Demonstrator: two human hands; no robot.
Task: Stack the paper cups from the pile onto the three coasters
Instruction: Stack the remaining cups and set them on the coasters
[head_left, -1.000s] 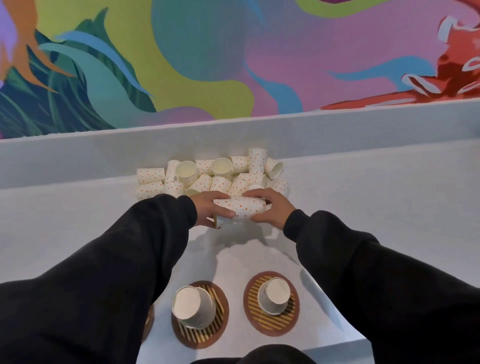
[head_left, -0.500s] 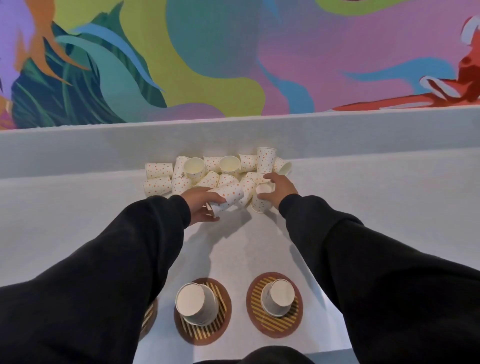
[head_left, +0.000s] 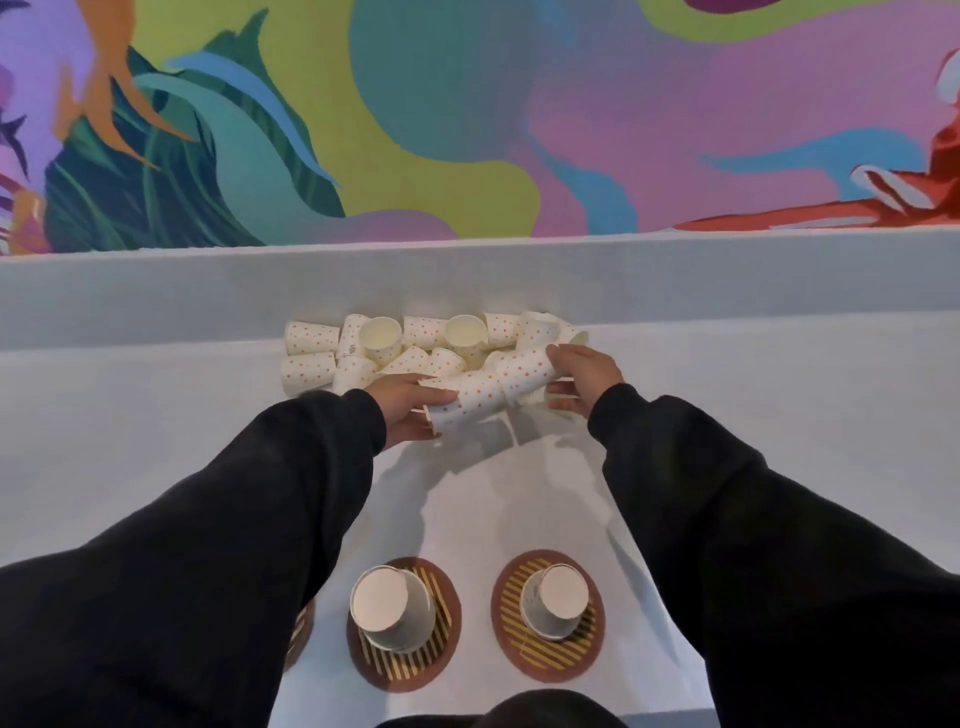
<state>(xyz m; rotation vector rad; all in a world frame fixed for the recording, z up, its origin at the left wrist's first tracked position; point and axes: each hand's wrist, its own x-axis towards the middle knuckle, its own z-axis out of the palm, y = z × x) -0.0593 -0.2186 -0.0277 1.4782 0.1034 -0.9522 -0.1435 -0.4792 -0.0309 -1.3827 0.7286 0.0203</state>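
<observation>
A pile of white paper cups (head_left: 374, 345) with orange dots lies at the far side of the table. My left hand (head_left: 408, 408) grips the wide end of a nested row of cups (head_left: 475, 392) held on its side. My right hand (head_left: 584, 374) holds another dotted cup (head_left: 524, 371) and presses it against the row's narrow end. Near me, the middle coaster (head_left: 447, 660) carries an upside-down cup stack (head_left: 389, 605), and the right coaster (head_left: 506, 629) carries one upside-down cup (head_left: 555, 605). The left coaster (head_left: 301, 629) peeks out from under my left sleeve.
The pale table (head_left: 779, 426) has a raised back ledge (head_left: 156, 291) right behind the pile, with a colourful mural above it. My dark sleeves cover most of the near table on both sides.
My right hand picked a cup from the pile's right side and brought it to the end of the row in my left hand. The left hand stayed in place.
</observation>
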